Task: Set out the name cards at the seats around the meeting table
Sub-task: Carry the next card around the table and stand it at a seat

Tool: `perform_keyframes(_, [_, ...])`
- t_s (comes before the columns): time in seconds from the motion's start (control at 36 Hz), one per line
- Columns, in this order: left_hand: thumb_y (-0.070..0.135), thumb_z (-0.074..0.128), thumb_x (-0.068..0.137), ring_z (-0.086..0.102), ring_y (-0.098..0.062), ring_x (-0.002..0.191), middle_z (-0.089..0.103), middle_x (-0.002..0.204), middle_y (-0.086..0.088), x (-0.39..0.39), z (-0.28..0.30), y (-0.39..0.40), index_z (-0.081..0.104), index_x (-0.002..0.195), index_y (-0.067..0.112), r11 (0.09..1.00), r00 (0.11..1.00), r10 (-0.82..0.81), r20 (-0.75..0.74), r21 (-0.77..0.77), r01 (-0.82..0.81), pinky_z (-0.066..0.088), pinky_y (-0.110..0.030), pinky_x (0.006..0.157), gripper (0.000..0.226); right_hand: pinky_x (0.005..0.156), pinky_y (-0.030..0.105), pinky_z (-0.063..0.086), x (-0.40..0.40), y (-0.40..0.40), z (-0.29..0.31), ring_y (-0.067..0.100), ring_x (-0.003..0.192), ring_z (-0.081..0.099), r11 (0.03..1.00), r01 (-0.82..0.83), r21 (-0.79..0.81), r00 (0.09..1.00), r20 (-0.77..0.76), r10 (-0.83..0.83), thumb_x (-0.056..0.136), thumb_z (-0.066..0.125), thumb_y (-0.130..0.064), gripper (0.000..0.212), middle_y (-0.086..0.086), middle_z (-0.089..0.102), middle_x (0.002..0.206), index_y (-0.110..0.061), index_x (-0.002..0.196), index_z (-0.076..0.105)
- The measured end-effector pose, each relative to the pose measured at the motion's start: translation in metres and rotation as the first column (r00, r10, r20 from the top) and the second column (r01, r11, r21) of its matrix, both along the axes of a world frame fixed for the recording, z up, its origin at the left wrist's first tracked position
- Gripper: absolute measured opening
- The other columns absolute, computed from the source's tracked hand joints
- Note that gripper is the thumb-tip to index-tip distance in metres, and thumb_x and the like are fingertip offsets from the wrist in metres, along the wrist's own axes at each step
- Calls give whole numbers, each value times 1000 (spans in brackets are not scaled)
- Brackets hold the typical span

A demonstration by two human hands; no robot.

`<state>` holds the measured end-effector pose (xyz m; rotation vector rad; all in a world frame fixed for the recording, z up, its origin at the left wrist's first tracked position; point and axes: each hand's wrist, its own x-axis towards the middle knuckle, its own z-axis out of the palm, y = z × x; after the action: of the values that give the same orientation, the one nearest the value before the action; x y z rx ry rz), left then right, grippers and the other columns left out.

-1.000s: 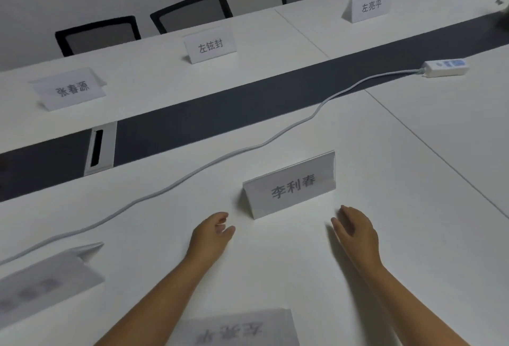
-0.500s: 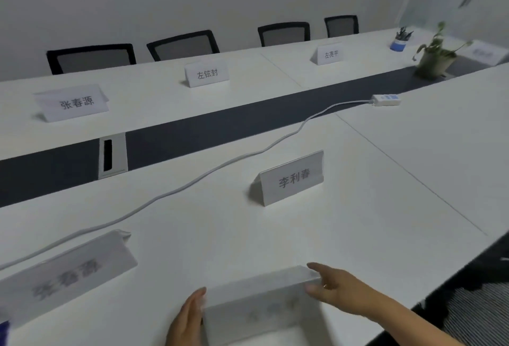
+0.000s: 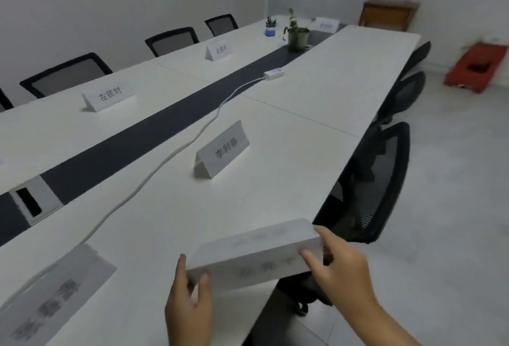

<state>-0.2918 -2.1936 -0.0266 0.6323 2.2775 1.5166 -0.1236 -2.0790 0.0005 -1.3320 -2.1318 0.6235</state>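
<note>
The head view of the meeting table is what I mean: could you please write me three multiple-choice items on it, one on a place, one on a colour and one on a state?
1. Where does the potted plant stand?
A. on the dark centre strip at the table's far end
B. on the floor by the chairs
C. beside the held card

2. What colour is the power strip and its cable?
A. black
B. white
C. red

3. How is the nearest name card held?
A. lying flat, untouched
B. in one hand only
C. in a grip at both ends, left hand and right hand

Answers:
1 A, the pot sits on the dark strip near the pen cup.
2 B, both show white against the dark strip.
3 C, fingers of each hand curl round one end of the card.
</note>
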Motion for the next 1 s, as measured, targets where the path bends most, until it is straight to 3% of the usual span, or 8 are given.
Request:
perform_keyframes(0.11, [-9,60,74,62,-18,93,63,112,-22,47,4,-7,55,117,8,991,991,-135,22,24,134,40,3,72,46,71,-3,36,69,-42,13,6,80,51,981,166,100,985,-53,-162,73,55,-48,53,8,72,74,0,93,66])
perform_keyframes(0.22, [-4,63,74,58,-28,104,63,110,-20,98,17,-7,57,112,6,936,931,-353,97,22,352,40,-25,92,39,67,-9,33,126,-68,22,-10,78,52,938,345,45,919,-218,-327,76,39,-67,64,-10,68,74,-11,90,68])
perform_keyframes(0.31, [21,62,62,65,2,83,65,101,-15,131,10,1,62,105,12,902,899,-431,72,41,429,49,-9,77,43,64,-5,37,165,-75,15,-17,77,52,870,492,-38,818,-320,-477,66,48,-72,57,-31,60,68,-23,89,66])
perform_keyframes(0.47, [7,69,72,62,4,69,67,95,-11,219,-18,47,65,101,15,830,834,-548,64,-82,552,44,-3,66,30,65,11,41,266,-65,-32,-12,74,56,743,614,-267,713,-214,-667,62,78,-7,35,-4,64,71,-7,95,67])
perform_keyframes(0.61, [8,65,77,58,-22,86,60,95,-9,302,-41,96,59,113,10,749,759,-647,74,-125,650,46,-27,81,37,65,-5,38,353,-38,-57,-2,65,61,676,657,-335,643,-219,-734,65,75,-4,35,10,65,81,-6,99,65])
perform_keyframes(0.72, [8,66,76,61,-27,92,62,98,-13,359,-61,126,60,112,8,707,727,-674,131,-171,687,48,-33,87,37,68,11,45,414,-14,-67,18,72,61,649,663,-373,624,-202,-755,67,73,-4,37,10,64,80,-6,103,64])
perform_keyframes(0.86, [6,71,70,59,14,68,68,88,-13,404,-77,156,65,105,11,714,739,-656,157,-187,674,43,-4,67,35,64,-8,36,466,22,-88,-20,68,55,628,664,-405,616,-178,-767,65,75,-2,37,8,64,76,-6,101,66])
perform_keyframes(1.0, [1,69,71,51,26,57,65,81,-14,426,-87,218,64,105,4,734,768,-619,164,-229,640,36,8,59,35,60,-8,36,487,95,-98,-4,62,60,639,624,-451,650,-155,-744,67,74,-4,36,7,62,77,-6,101,65])
